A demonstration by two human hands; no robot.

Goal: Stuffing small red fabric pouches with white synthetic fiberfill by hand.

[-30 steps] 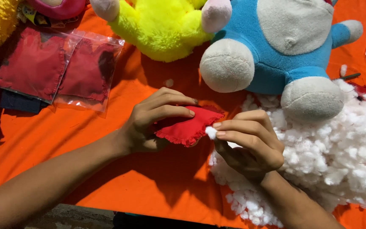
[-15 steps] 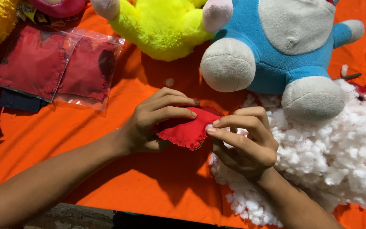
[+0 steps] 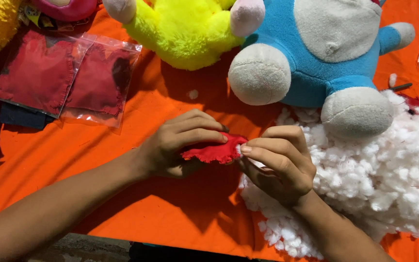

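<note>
Fabric piece (image 3: 213, 152), small and red, sat pinched between both hands just left of the white stuffing pile (image 3: 374, 184). Left hand (image 3: 175, 148) gripped it from above with curled fingers; right hand (image 3: 280, 162) pinched its right edge, resting on the pile below the blue plush toy (image 3: 326, 53).

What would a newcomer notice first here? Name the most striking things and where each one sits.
The big blue plush toy at top right stands out first, with a neon yellow plush toy beside it at top centre. Below the blue one, a heap of white stuffing spreads over the orange cloth. In the middle, the left hand and right hand pinch a small red fabric piece between them.
</note>
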